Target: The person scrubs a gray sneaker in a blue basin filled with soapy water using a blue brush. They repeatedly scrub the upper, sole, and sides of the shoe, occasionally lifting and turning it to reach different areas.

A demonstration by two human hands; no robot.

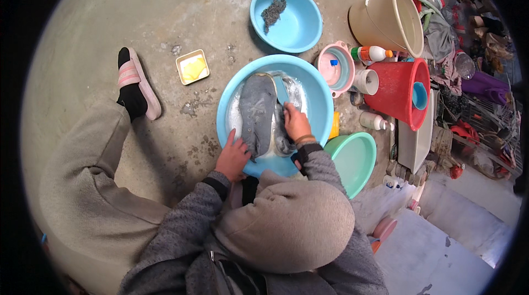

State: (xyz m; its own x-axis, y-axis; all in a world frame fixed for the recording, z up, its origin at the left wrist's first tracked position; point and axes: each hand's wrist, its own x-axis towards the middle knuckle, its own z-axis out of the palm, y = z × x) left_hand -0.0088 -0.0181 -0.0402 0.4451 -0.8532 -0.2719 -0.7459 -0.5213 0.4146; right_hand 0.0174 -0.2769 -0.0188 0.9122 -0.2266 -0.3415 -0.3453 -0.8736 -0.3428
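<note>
A large blue plastic basin point(321, 100) holds soapy water and a pair of wet grey lace-up shoes. One shoe point(255, 109) lies on the left with its laces showing; the second is partly hidden beside it, under my right hand. My right hand point(296, 122) is closed around the handle of a blue brush point(280, 89), whose head rests at the edge of the left shoe; its bristles are hidden. My left hand point(234, 155) lies at the near left rim, fingers apart, fingertips beside the shoe's near end.
Beyond is a smaller blue basin point(303, 22) with a dark grey clump point(272, 13). A soap dish point(193, 67) sits left. Rightward stand a pink basin point(335, 67), a bottle point(370, 53), a red bucket point(388, 88), a beige bucket point(378, 18), a pump bottle point(373, 121) and a green basin point(355, 164).
</note>
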